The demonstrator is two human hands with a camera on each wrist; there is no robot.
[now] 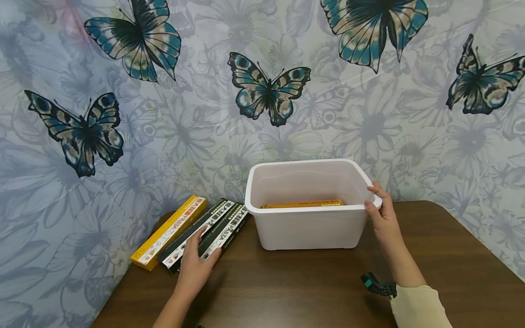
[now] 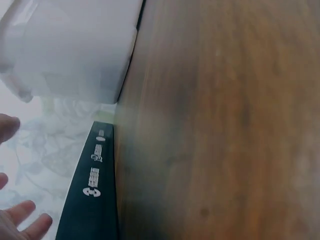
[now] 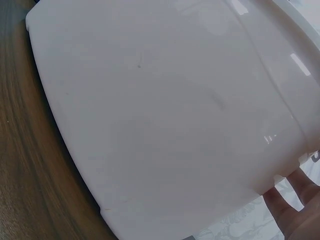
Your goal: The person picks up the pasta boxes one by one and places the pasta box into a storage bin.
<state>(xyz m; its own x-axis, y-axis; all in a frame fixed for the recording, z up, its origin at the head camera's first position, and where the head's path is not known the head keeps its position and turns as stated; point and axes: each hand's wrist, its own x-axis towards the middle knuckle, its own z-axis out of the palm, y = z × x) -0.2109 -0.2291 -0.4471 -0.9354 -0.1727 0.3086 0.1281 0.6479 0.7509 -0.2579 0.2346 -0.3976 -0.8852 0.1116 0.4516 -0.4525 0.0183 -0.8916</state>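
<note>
A white plastic bin (image 1: 307, 230) stands upright on the table, with a yellow box (image 1: 302, 204) lying inside it. My right hand (image 1: 384, 217) grips the bin's right rim, thumb on the near side; its fingers (image 3: 280, 207) reach the bin's edge in the right wrist view. Left of the bin lie two black pasta boxes (image 1: 231, 223) side by side, and beyond them a yellow pasta box (image 1: 170, 232). Over the black boxes hovers my left hand (image 1: 195, 268), fingers spread. The left wrist view has its fingers (image 2: 30, 222) beside one black box (image 2: 92, 195), holding nothing.
The brown wooden table (image 1: 295, 291) has a curved right edge. Behind it hangs a wall covering (image 1: 188, 114) printed with flowers and butterflies, close to the bin and boxes. A black wristband (image 1: 378, 286) with a green patch is on the right wrist.
</note>
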